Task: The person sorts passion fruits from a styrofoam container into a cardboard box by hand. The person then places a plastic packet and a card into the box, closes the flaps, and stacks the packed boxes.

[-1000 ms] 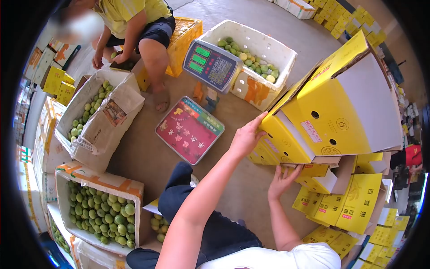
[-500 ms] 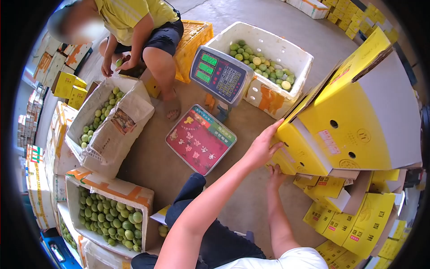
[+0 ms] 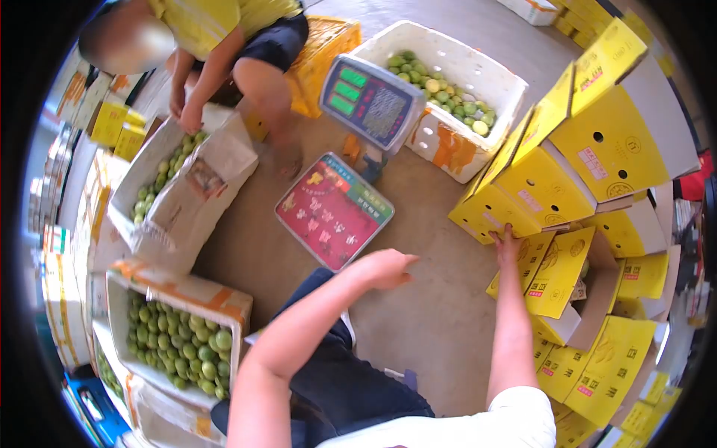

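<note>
My left hand hovers over the floor right of the scale's red platform, touching nothing; its fingers look curled together, but blur hides whether they are closed. At the right, my right hand touches the lower edge of a yellow carton, fingers apart. Larger yellow cartons lean against it. Below them stands an open-flapped yellow carton. The scale's display is lit green.
Foam boxes of green fruit stand at the lower left, upper left and top. A person in a yellow shirt sits on an orange crate, both hands over the upper left box.
My left hand has let go of the cartons and moved left. The cartons stand farther back, and my right hand has moved right and up. The other person's hands have reached over the box.
</note>
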The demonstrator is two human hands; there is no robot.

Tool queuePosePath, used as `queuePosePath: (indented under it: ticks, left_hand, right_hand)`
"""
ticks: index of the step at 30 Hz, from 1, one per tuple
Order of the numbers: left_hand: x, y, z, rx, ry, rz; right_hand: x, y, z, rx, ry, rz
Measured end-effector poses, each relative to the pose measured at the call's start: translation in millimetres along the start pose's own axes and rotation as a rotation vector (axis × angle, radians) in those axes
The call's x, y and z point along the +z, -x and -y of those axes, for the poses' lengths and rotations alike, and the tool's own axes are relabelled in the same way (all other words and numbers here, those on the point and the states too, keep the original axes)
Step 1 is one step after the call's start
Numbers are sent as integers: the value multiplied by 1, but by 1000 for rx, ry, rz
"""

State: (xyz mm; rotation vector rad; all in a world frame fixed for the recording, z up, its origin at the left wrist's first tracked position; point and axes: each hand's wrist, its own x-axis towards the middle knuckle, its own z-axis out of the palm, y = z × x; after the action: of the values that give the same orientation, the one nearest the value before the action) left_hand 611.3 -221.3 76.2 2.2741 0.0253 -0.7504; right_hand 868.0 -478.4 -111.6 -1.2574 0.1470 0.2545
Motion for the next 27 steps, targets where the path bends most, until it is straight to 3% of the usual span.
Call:
queuePosePath:
  ticks: [1,4,5,7,9,10,11,12,13,15,16,18,19,20,22,24,26,27]
  left_hand:
    - [-5,20,1,-76,-26,0]
    - [-13,96,-6,-59,138,-412]
    - [-5,124,-4,21,159,-667]
    - [18,187,-7,62,548,-1014]
    - [65,254,-8,21,785,-1318]
    - [97,284,-6,-145,805,-1479]
    - [140,303,4,-311,780,-1676]
    - [183,326,7,-592,595,-1736]
    - [231,344,10,-842,385,-1730]
    - [333,361,8,-1190,410,-1418]
    - [367,367,-8,-1280,463,-1241]
    - [418,371,-26,-1276,416,-1016]
    - [436,371,-31,-1237,466,-989]
    - [453,367,-29,-1198,489,-1070]
    - [456,359,-24,-1251,494,-1177]
    - [448,352,-17,-1276,241,-1287]
    - [439,341,-4,-1180,210,-1426]
    - [443,327,8,-1187,228,-1425]
  right_hand:
    - [-7,-6,2,19,21,40]
    - [-35,-36,-16,119,8,79]
    - [-35,-39,-26,151,1,95]
    - [-8,-13,-13,230,135,-113]
    - [-17,-19,-43,252,114,-67]
    - [-7,2,-45,296,135,-2]
    - [-1,19,-61,398,332,-24]
    - [-10,31,-82,480,549,-57]
    - [-30,36,-106,538,677,329]
    - [-8,125,-124,768,584,480]
    - [20,197,-107,743,723,487]
    - [35,255,-109,753,871,917]
    - [34,252,-122,655,987,1046]
    - [42,251,-143,547,1074,1182]
    - [99,310,-94,59,996,1188]
    - [143,310,-72,-131,805,1302]
    - [183,299,-47,-85,761,1107]
    - [198,322,-16,-155,668,1134]
